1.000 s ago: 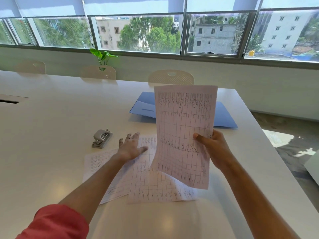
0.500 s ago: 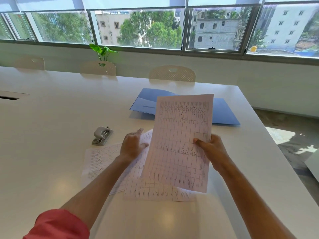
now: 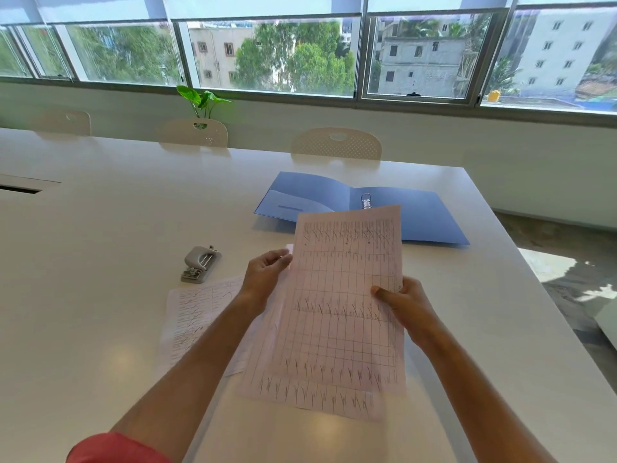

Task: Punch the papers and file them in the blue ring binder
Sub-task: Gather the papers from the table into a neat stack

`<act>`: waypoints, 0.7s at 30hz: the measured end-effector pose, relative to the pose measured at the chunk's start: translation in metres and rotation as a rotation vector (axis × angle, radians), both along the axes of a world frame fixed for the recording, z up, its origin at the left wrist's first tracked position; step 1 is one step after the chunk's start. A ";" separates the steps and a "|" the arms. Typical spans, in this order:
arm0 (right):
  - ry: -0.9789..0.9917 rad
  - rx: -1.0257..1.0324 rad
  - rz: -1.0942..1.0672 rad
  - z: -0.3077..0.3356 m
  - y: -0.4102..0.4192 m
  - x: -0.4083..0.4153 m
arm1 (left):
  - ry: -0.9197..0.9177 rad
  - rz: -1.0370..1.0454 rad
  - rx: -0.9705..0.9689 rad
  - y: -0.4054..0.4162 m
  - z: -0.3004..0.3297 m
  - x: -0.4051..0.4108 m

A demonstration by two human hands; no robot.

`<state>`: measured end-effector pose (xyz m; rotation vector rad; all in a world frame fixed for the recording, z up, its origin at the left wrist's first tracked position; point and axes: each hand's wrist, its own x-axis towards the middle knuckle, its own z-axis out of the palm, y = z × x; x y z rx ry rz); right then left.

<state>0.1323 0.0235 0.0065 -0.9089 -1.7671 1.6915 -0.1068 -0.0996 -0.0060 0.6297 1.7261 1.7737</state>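
My right hand (image 3: 405, 307) grips a grid-lined sheet (image 3: 347, 295) by its right edge and holds it tilted above the white table (image 3: 100, 228). My left hand (image 3: 265, 275) pinches the top left corner of a second sheet (image 3: 314, 396), which lies just under the first; only its lower strip shows. One more written sheet (image 3: 197, 315) lies flat on the table, partly under my left forearm. The blue ring binder (image 3: 424, 218) lies open beyond the papers, its metal rings (image 3: 366, 200) upright in the middle. A grey hole punch (image 3: 200, 264) sits left of my hands.
White chairs (image 3: 335, 145) stand along the table's far side below a row of windows, with a green plant (image 3: 202, 100) behind one. The table's right edge (image 3: 534, 295) drops to the floor. A dark slot (image 3: 20, 188) is set into the table at far left.
My left hand has lifted off the flat papers and pinched the corner of the second sheet. The sheet in my right hand has come down and tilted flatter over it.
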 end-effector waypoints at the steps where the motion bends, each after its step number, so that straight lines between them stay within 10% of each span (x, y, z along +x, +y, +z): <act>1: 0.010 -0.007 0.009 0.001 -0.001 -0.001 | -0.045 -0.054 0.045 -0.001 0.004 0.002; 12: 0.316 -0.275 0.043 0.004 0.002 -0.001 | 0.115 -0.176 0.290 -0.011 0.064 0.030; 21: 0.490 -0.087 0.179 0.033 0.016 0.009 | 0.201 -0.254 0.416 -0.025 0.108 0.040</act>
